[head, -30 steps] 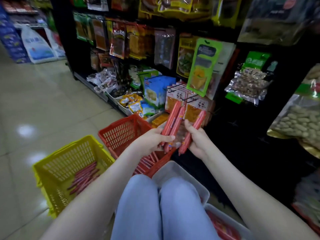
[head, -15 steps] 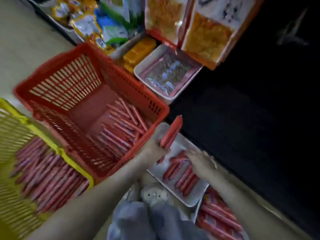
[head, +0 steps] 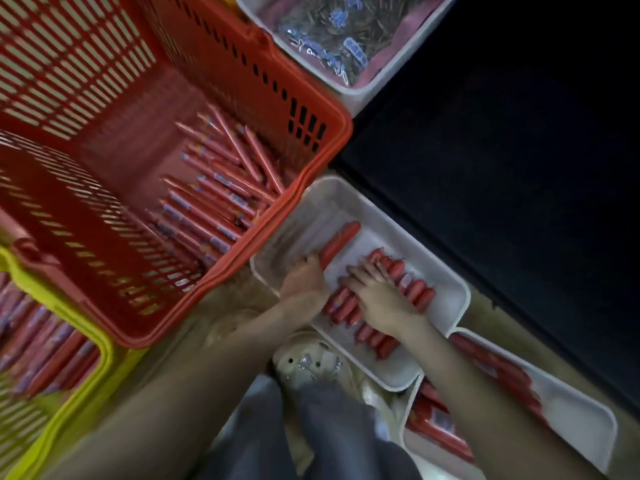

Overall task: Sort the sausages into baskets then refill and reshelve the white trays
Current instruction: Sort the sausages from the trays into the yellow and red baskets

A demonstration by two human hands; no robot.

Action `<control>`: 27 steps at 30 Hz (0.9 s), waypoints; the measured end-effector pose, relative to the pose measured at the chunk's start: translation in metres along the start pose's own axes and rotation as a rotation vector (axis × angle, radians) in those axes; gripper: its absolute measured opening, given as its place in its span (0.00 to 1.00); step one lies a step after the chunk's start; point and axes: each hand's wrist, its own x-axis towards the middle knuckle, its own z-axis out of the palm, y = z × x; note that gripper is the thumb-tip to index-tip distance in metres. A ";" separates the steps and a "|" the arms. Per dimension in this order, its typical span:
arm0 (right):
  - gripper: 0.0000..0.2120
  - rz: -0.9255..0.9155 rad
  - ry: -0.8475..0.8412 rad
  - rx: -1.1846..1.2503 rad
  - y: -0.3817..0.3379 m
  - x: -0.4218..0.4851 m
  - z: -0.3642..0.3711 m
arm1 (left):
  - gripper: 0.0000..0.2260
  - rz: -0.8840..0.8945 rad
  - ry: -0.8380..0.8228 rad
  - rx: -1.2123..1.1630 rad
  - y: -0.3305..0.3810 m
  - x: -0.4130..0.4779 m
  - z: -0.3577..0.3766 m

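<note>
A white tray [head: 446,282] lies on the floor right of the red basket [head: 311,174]. Several short red sausages [head: 414,289] lie side by side in it. My left hand [head: 303,282] grips a bundle of red sausages [head: 337,242], low over the tray's left half. My right hand [head: 377,296] rests with straight fingers on the row of sausages in the tray. The red basket holds several long thin sausages [head: 214,188]. A yellow basket [head: 86,368] at lower left holds more sausages. A second white tray [head: 585,420] with sausages lies at lower right.
Another white tray [head: 363,88] with dark packets stands at the top, behind the red basket. A black shelf base [head: 502,168] fills the right side. My knees [head: 294,438] and a pale shoe [head: 304,362] are at the bottom centre.
My head has tipped down from the shelves to the floor. Both hands came down with the sausages to the white tray; the right one now lies flat on the row.
</note>
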 end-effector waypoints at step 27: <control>0.28 0.164 0.196 -0.010 -0.022 0.002 -0.043 | 0.13 0.728 0.357 0.366 0.003 -0.056 -0.039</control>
